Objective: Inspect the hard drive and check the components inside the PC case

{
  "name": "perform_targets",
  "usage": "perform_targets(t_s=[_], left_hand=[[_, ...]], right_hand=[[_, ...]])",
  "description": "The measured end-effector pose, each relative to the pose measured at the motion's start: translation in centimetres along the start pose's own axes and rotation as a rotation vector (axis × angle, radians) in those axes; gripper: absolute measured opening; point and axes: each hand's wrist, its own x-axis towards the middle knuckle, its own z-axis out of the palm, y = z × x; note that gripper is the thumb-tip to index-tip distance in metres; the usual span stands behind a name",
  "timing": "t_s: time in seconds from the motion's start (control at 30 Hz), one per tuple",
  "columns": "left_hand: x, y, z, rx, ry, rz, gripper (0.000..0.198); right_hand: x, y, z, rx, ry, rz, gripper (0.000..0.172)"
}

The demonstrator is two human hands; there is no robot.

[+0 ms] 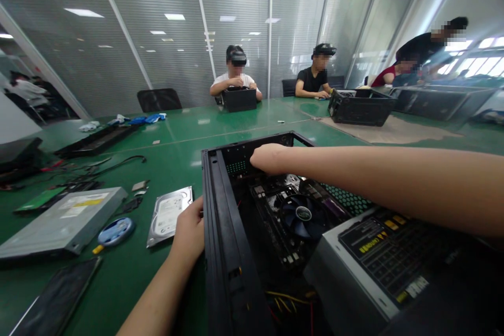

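An opened black computer case [224,210] lies in front of me on the green table. My left hand [191,228] grips its left outer side, with the fingertips hidden against the case. Over the far inner end of the case, my right hand [270,158] is closed; its fingertips point down out of sight, and what they hold is hidden. Below that hand sits the motherboard with a round CPU fan [303,213]. A power supply [354,262] with a black label sits at the near right, under my right forearm. Yellow and red wires [287,296] run inside the case.
Left of the case are a hard drive [169,215], a silver optical drive [66,220], a blue round tape dispenser-like object [114,232] and a black flat panel [55,294]. Across the table, people work beside other cases [360,107]. Blue-and-white gloves [151,118] lie at the far left.
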Motion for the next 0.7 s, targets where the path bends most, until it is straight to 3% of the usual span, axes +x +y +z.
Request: perform_targets(t_s=[0.27, 0.43, 0.53, 0.63, 0.7], left_hand=[[0.1, -1.5, 0.2, 0.043, -0.011, 0.051, 0.027], [0.5, -2.6, 0.1, 0.152, 0.029, 0.111, 0.042], [1.0, -3.5, -0.5, 0.318, 0.090, 0.109, 0.047], [1.1, -4.6, -1.1, 0.630, 0.209, -0.036, 0.052], [1.0, -5.4, -1.2, 0.759, 0.261, -0.163, 0.061]], right_hand=[[-0.8, -0.7, -0.4, -0.062, 0.016, -0.020, 0.032], [-3.6, -1.2, -2.5, -0.105, 0.027, -0.053, 0.033], [-8.5, -2.5, -5.1, -0.039, 0.109, -0.095, 0.053], [-15.8, -5.0, -7.2, 0.099, 0.218, -0.199, 0.060], [-20.8, -6.7, -7.4, 0.146, 0.336, -0.263, 0.059]])
